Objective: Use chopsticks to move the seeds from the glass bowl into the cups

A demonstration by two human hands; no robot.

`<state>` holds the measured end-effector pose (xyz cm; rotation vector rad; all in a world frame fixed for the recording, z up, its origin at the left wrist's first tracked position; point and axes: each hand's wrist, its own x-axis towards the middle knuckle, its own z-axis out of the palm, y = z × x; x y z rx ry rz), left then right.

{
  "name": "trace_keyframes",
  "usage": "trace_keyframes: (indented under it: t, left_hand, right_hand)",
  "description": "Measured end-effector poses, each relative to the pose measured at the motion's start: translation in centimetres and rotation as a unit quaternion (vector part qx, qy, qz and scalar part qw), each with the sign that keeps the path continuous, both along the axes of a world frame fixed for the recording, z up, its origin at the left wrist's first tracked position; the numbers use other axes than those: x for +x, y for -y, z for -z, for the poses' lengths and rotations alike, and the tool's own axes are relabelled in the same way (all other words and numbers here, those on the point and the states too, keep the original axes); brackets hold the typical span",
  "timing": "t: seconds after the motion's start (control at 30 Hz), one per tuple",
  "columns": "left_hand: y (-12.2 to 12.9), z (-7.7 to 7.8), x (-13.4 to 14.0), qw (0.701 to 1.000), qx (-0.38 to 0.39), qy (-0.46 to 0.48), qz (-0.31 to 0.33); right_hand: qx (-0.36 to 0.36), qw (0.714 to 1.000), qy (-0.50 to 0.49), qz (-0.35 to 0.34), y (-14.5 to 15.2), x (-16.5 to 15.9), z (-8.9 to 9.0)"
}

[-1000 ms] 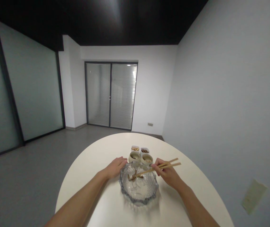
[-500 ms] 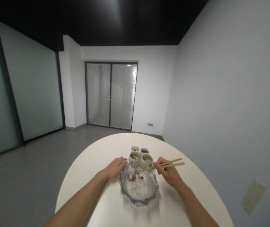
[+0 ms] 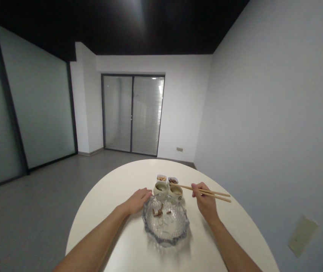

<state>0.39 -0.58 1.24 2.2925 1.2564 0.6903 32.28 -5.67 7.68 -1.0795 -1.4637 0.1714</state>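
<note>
My right hand is closed round a pair of wooden chopsticks. Their tips reach left to the far edge of the right-hand beige cup, close to a small white dish of dark brown pieces. Beside the left rim of a clear glass bowl lies my left hand, fingers stretched out, fingertips at the rim. Several brown stick-like pieces lie inside the bowl. Another beige cup stands left of the first, with something small and dark in it.
A small white dish with pale nuts sits behind the left cup. Everything stands on a round white table. A white wall rises on the right, and a glass door is at the back.
My right hand has moved right and slightly up, taking the chopstick tips out of the glass bowl to the right cup and dark-piece dish. My left hand has stayed put.
</note>
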Motion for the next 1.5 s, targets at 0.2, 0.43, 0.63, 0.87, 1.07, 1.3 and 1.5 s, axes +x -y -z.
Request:
trace_keyframes:
  t: [0.2, 0.43, 0.63, 0.87, 1.07, 1.3, 1.5]
  left_hand:
    - [0.4, -0.5, 0.1, 1.000, 0.018, 0.000, 0.014]
    - [0.2, -0.1, 0.0, 1.000, 0.000, -0.007, 0.005]
    - [0.2, -0.3, 0.0, 1.000, 0.012, -0.010, 0.014]
    - [-0.2, 0.2, -0.1, 1.000, 0.007, -0.016, 0.018]
    - [-0.7, 0.8, -0.5, 1.000, 0.013, -0.003, 0.019]
    - [-1.1, 1.5, -0.6, 1.000, -0.008, -0.009, 0.008]
    - [-1.3, 1.7, -0.6, 1.000, -0.017, -0.014, 0.004]
  right_hand:
    - [0.019, 0.999, -0.026, 0.034, -1.2, 0.5, 0.8]
    - [0.004, 0.998, -0.007, 0.059, -2.0, 1.1, 1.6]
    - [-0.005, 0.998, 0.006, 0.060, -2.7, 1.5, 2.3]
    - [-0.003, 0.997, -0.021, 0.076, -2.6, 1.6, 2.0]
    - [-0.019, 0.999, -0.029, 0.009, -0.8, 1.3, 0.6]
    - [-0.101, 0.981, 0.067, -0.149, 0.8, 0.4, -0.2]
    - [-0.123, 0.975, 0.098, -0.159, 1.0, 0.4, -0.3]
